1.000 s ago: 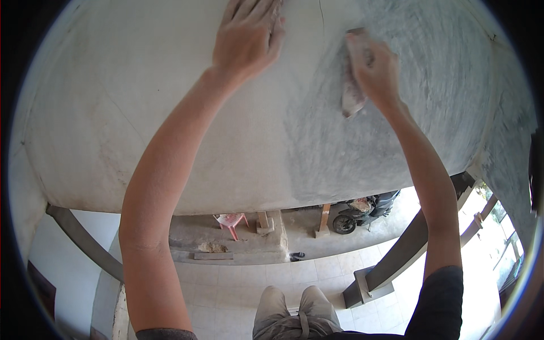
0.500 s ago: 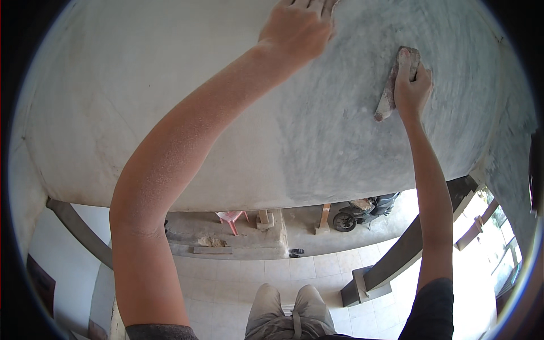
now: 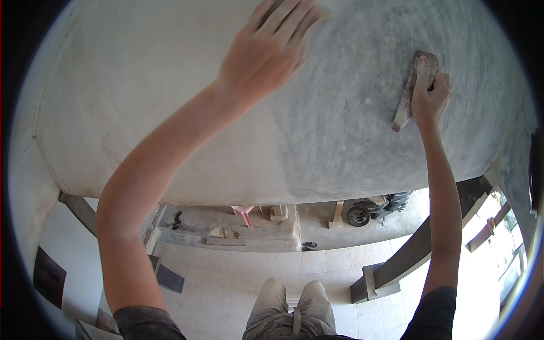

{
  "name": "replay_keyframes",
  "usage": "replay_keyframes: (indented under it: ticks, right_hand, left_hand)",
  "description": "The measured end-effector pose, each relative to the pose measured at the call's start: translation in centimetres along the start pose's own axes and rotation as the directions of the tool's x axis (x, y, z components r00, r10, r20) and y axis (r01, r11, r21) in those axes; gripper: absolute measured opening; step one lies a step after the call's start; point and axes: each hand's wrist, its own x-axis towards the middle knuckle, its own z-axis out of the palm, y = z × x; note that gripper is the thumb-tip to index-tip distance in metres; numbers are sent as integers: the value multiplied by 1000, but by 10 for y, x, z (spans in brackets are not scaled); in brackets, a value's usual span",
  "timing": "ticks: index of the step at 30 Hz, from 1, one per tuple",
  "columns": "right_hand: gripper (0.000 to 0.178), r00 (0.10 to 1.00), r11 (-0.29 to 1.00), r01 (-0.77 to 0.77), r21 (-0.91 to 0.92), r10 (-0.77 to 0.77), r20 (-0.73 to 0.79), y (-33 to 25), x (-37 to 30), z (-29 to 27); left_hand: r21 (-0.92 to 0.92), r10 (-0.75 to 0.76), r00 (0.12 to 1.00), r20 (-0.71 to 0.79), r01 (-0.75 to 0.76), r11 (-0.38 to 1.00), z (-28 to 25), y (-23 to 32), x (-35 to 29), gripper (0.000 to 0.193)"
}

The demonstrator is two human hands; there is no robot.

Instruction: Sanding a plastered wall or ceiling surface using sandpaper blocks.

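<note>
Your right hand [image 3: 435, 97] is curled round a dusty block [image 3: 403, 107] over the wall's grey part [image 3: 345, 130], thumb along it, presumably for control; your left hand [image 3: 265, 54], fingers slightly parted, covers perhaps a pad [image 3: 324, 13], grip unclear.

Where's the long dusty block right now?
In the head view, the long dusty block is at the upper right, in the right hand, over the darker grey patch.

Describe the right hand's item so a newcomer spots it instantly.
Find the large two-toned surface, then the right hand over its darker grey side. It grips a long, dusty brownish block. Unlike the item the left hand mostly covers, this block's lower end shows.
</note>
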Motion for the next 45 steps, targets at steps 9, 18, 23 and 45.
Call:
replay_keyframes:
  ticks: [9,18,23,45]
  right_hand:
    - [48,998,998,31,-57,-28,63,19,-2,-10]
    - [41,999,996,25,-91,-21,45,-4,-12,-11]
    - [45,1000,999,-15,49,14,15,-6,-15,-5]
    - [37,990,992,108,-68,-101,95,8,-21,-18]
  left_hand:
    - [-32,-55,999,-3,54,998,-6,11,5,46]
    - [52,4,993,-121,2,999,4,8,15,40]
    - [162,-48,998,34,42,986,12,-6,73,55]
    - [30,-133,989,-62,135,990,6,10,28,39]
